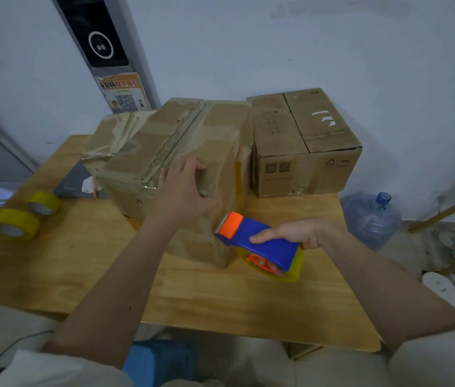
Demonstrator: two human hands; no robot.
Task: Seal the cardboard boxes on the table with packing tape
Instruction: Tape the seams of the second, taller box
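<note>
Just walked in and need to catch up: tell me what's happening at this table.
A person is taping a cardboard box on a wooden table. The left hand presses on the box's near corner, and the right hand grips a blue and orange tape dispenser against its side. A second box sits behind to the right, its top seam untaped. Two yellow tape rolls lie at the left.

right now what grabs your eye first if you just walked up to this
The blue and orange tape dispenser, gripped by the right hand against the near side of the big taped box. The left hand presses on that box's top edge. Two yellow tape rolls lie at the table's left.
</note>
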